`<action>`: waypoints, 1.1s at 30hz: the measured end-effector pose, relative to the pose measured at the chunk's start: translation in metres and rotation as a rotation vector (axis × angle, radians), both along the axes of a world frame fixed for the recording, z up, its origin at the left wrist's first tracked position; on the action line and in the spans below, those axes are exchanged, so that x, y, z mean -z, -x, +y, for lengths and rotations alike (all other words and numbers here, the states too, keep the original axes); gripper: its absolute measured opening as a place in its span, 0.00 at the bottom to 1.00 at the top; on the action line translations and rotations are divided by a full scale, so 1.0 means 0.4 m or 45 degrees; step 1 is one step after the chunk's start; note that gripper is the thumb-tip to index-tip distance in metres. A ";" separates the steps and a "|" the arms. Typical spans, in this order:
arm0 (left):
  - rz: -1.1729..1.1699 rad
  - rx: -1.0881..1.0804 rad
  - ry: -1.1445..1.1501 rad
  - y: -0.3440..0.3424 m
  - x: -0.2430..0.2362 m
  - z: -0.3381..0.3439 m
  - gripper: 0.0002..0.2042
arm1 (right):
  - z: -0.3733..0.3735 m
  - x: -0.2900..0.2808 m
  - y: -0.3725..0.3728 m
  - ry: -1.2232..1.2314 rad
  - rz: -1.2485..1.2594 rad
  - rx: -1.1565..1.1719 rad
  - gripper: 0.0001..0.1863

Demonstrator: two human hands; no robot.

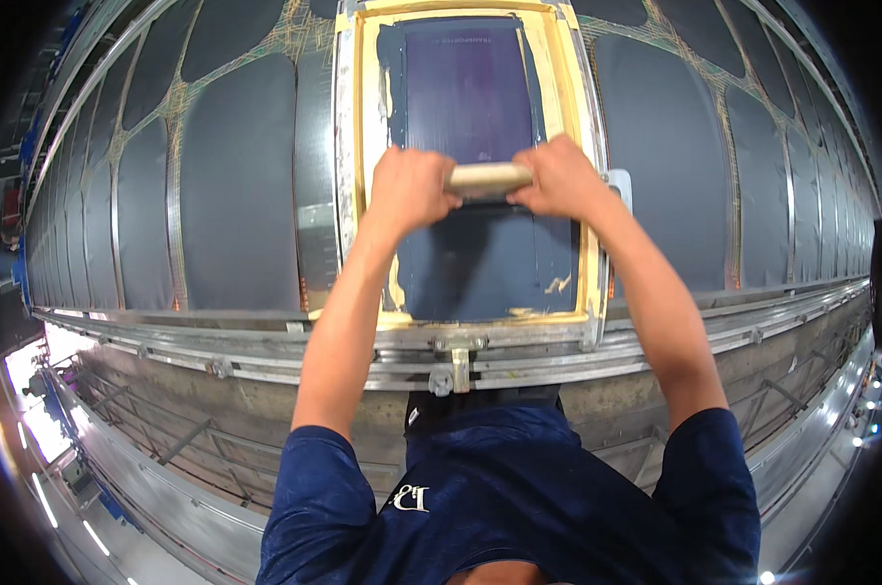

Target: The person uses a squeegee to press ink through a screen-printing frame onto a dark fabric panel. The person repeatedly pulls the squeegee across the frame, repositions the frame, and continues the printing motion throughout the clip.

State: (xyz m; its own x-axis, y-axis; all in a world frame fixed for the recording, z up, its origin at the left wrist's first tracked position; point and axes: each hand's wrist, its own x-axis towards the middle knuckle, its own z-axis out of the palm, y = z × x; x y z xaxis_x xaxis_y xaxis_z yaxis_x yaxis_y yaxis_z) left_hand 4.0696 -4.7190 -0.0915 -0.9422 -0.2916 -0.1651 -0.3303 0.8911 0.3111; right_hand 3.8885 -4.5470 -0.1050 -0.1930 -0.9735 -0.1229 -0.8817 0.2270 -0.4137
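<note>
Both my hands grip the pale wooden handle of a squeegee (490,177), one at each end. My left hand (412,188) is closed around its left end, and my right hand (563,177) around the right. The squeegee lies crosswise over a screen-printing frame (347,127) with a metal border and yellow-taped inner edges. Beyond the handle, the screen mesh (465,88) looks purplish; on the near side it is dark blue-grey, with a shadow across it. The squeegee's blade is mostly hidden under the handle and hands.
Dark flat fabric pieces (236,185) lie in rows on the long printing table, left and right of the frame. Metal rails (266,356) run along its near edge, with a clamp-like fitting (460,343) at the frame's front. A lower metal framework (207,439) stands behind me.
</note>
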 end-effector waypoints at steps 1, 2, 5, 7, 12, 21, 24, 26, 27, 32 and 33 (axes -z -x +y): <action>0.004 -0.025 -0.032 -0.051 -0.006 0.051 0.14 | 0.056 -0.003 -0.055 0.110 -0.011 -0.014 0.14; 0.071 0.008 -0.043 -0.099 0.008 0.095 0.12 | 0.102 -0.014 -0.107 0.016 0.055 0.001 0.14; 0.117 0.030 -0.023 -0.206 0.014 0.203 0.08 | 0.212 -0.019 -0.216 0.001 0.085 0.015 0.13; 0.149 0.001 -0.044 -0.238 0.012 0.227 0.07 | 0.226 -0.017 -0.238 -0.002 0.070 0.000 0.12; 0.204 0.047 -0.048 -0.154 0.007 0.143 0.06 | 0.158 -0.022 -0.150 -0.049 0.009 0.020 0.11; 0.257 0.063 0.267 0.395 -0.005 -0.373 0.15 | -0.368 -0.043 0.396 -0.010 0.151 0.091 0.15; 0.187 0.044 0.241 0.546 -0.020 -0.467 0.19 | -0.473 -0.042 0.544 -0.092 0.105 0.149 0.19; 0.179 0.018 0.178 0.597 -0.019 -0.516 0.20 | -0.519 -0.040 0.595 -0.026 0.058 0.127 0.20; 0.150 0.025 0.195 0.624 -0.009 -0.531 0.19 | -0.531 -0.030 0.618 -0.037 0.055 0.126 0.20; 0.041 -0.028 0.075 0.647 0.022 -0.579 0.22 | -0.577 -0.015 0.642 -0.072 -0.077 0.101 0.22; 0.026 -0.033 0.066 0.647 0.013 -0.573 0.22 | -0.574 -0.018 0.638 -0.080 -0.076 0.124 0.23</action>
